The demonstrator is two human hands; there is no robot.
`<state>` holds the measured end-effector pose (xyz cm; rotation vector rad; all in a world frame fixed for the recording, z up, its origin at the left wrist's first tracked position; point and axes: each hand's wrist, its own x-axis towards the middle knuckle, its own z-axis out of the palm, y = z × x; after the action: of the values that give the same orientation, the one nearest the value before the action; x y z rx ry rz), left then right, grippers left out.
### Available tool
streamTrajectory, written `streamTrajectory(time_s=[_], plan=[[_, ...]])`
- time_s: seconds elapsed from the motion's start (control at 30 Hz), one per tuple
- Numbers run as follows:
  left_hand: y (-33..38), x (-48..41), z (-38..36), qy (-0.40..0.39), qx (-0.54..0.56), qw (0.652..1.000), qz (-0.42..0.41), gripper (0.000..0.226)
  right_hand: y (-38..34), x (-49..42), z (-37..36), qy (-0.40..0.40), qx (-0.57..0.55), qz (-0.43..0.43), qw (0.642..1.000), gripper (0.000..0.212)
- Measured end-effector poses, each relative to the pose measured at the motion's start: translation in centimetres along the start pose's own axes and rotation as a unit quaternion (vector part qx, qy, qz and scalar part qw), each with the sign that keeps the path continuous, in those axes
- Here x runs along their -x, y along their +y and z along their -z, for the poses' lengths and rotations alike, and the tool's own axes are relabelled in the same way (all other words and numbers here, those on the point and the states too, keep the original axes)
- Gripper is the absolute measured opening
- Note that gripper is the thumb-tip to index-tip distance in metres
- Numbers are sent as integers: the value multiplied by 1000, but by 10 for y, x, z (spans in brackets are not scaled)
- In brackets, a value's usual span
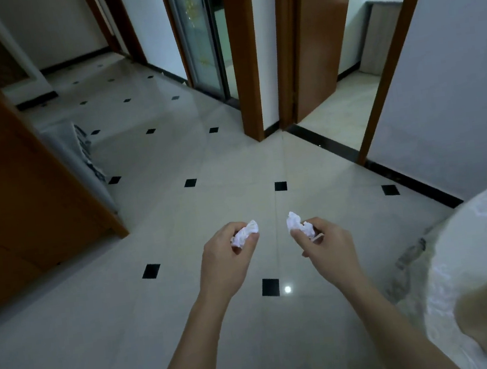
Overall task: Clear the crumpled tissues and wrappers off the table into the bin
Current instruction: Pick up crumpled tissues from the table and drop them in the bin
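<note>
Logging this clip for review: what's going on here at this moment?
A person stands over a tiled floor with both arms out in front. The left hand pinches a crumpled white tissue, and the right hand pinches another tissue. Both are held in the air above the floor, apart from each other. At the lower right is the edge of a table under a white lacy cover. No bin is in view, so neither tissue has been dropped yet.

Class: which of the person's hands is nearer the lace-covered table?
Right. The right hand is just left of the table; the left hand is farther left.
</note>
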<state>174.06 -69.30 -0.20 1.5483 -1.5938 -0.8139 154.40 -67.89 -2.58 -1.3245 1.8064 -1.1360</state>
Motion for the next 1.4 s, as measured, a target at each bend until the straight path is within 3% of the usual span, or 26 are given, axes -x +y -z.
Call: streamTrajectory(time_s=[0.17,0.4,0.47,0.67,0.77,0.9,1.03,1.23,1.4], plan=[[33,-71,-48,-30,5,999,-27,19,9,-74,31,46,0,-10,999,42],[74,-135,-124,-138,21,987,-75,8,31,-125,83,131,21,-60,989,37],[88,-150,-152,-177,31,979,-98,2,43,-131,103,176,29,-69,982,35],[141,-180,-250,-316,39,929,-186,14,75,-133,174,314,41,-141,938,32],[164,-185,-301,-394,39,888,-232,12,88,-125,203,392,35,-181,901,43],[191,-178,-358,-503,45,815,-284,13,98,-104,229,475,38,-246,844,31],[212,-157,-400,-588,48,736,-332,14,97,-73,239,564,65,-313,761,33],[225,-106,-429,-682,58,616,-391,15,92,-16,226,636,128,-394,651,18],[231,-65,-436,-704,62,544,-452,22,89,28,215,627,172,-452,611,23]])
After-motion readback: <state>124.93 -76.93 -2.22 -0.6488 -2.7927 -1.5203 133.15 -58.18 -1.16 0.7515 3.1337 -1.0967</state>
